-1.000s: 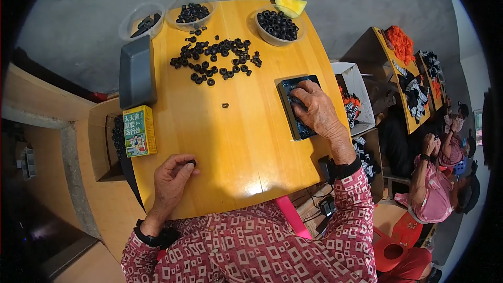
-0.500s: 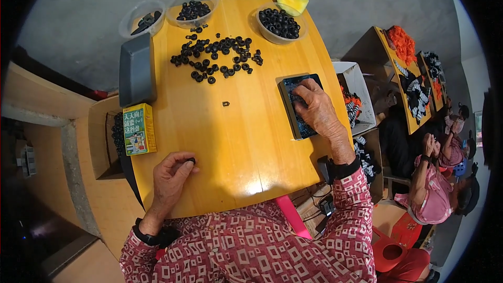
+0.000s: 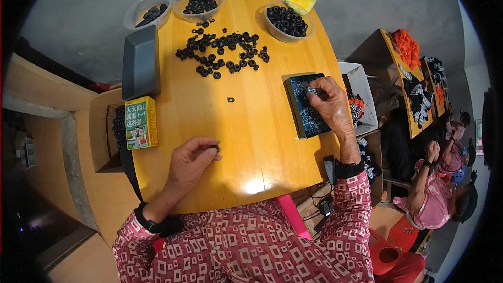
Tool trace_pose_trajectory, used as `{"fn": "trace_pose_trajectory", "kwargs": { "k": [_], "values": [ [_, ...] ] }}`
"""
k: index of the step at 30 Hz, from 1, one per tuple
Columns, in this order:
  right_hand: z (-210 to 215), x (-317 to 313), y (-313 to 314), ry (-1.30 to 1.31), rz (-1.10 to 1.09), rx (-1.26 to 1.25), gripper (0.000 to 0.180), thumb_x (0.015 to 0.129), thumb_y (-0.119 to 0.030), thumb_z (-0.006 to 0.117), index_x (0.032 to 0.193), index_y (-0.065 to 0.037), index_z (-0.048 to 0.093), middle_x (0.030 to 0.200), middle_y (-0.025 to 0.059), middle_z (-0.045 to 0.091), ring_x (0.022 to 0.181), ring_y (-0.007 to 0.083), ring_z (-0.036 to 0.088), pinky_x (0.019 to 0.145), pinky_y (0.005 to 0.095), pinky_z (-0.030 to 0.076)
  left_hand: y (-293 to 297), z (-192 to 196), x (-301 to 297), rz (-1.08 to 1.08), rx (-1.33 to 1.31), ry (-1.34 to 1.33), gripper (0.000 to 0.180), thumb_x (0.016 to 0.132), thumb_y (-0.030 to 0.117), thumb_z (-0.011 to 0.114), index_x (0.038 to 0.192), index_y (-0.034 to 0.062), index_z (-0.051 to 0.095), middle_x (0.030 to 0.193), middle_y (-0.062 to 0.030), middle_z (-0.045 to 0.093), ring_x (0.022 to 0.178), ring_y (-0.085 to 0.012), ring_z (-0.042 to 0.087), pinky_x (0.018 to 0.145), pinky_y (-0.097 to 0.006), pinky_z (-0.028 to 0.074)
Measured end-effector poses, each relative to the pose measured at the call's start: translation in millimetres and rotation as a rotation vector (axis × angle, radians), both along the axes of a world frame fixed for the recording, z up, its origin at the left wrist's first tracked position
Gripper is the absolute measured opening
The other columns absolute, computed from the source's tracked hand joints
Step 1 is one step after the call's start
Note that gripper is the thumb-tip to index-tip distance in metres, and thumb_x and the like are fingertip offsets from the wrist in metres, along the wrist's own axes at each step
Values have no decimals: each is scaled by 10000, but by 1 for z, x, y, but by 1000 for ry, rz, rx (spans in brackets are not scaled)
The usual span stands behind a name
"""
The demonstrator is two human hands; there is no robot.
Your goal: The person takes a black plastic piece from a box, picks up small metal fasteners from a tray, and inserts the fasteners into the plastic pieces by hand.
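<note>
My left hand [image 3: 191, 162] is low over the near left of the table, thumb and forefinger closed on a small black ring-like piece [image 3: 215, 148], mostly covered by the fingertips. My right hand [image 3: 332, 102] pinches over a shallow dark tray [image 3: 290, 94] strewn with tiny bluish, shiny bits [image 3: 313, 118]. What sits between its fingertips is too small to name. Between the hands lies one small dark part [image 3: 231, 99]. Farther off, many loose black rings and small black pieces [image 3: 222, 55] are scattered on the yellow wooden table [image 3: 251, 136].
Clear bowls of black parts stand at the far left [image 3: 128, 18], beside it [image 3: 222, 8] and far right [image 3: 270, 31], near a yellow wedge [image 3: 300, 1]. A grey tray [image 3: 140, 63] and a drink carton [image 3: 141, 123] line the left edge. People sit at right.
My left hand has moved right and slightly up with the black piece. My right hand has shifted a little right, its fingers drawn up from deeper in the tray. The view has shifted slightly.
</note>
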State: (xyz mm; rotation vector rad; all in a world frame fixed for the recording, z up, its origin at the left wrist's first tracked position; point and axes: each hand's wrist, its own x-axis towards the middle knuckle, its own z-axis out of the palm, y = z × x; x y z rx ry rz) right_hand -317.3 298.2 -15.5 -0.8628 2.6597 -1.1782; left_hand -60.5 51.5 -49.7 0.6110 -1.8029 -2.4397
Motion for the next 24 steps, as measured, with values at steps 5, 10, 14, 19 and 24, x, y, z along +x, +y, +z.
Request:
{"fn": "trace_pose_trajectory", "kwargs": {
  "k": [5, 10, 14, 19, 24],
  "values": [
    [7, -1, 1, -78, -40, -92, 137, 788, 4, 692, 916, -1, 643, 897, 4, 570, 746, 86, 535, 687, 227, 454, 24, -9, -46, -127, -79, 103, 192, 902, 51, 611, 1074, -33, 619, 949, -66, 665, 889, -131, 633, 801, -253, 510],
    [25, 10, -10, -101, 30, -159, 146, 782, 19, 690, 918, -9, 643, 941, 11, 583, 810, 82, 552, 705, 221, 461, 22, -20, -84, -112, -203, 27, 236, 887, 117, 623, 1084, -14, 624, 982, -87, 680, 892, -146, 636, 817, -276, 503],
    [28, 26, -32, -177, 124, -249, 166, 775, 42, 683, 927, -13, 643, 970, 17, 587, 847, 90, 558, 733, 222, 468, 20, -24, -93, 87, -228, 49, 267, 890, 113, 616, 1131, -1, 617, 997, -101, 684, 882, -151, 642, 815, -275, 502],
    [31, 41, -65, -70, 240, -121, 155, 785, 39, 661, 930, -11, 632, 943, 34, 582, 747, 102, 573, 643, 226, 468, 16, -30, -101, 193, -251, 105, 288, 887, 100, 626, 1160, 9, 610, 997, -118, 679, 884, -147, 640, 805, -278, 509],
    [32, 46, -83, -80, 265, -63, 167, 792, 41, 659, 945, -19, 630, 967, 35, 585, 784, 109, 583, 664, 227, 480, 20, -30, -103, 337, -196, 172, 281, 889, 78, 633, 1162, 15, 611, 998, -114, 674, 887, -143, 638, 803, -265, 511]
  ]
}}
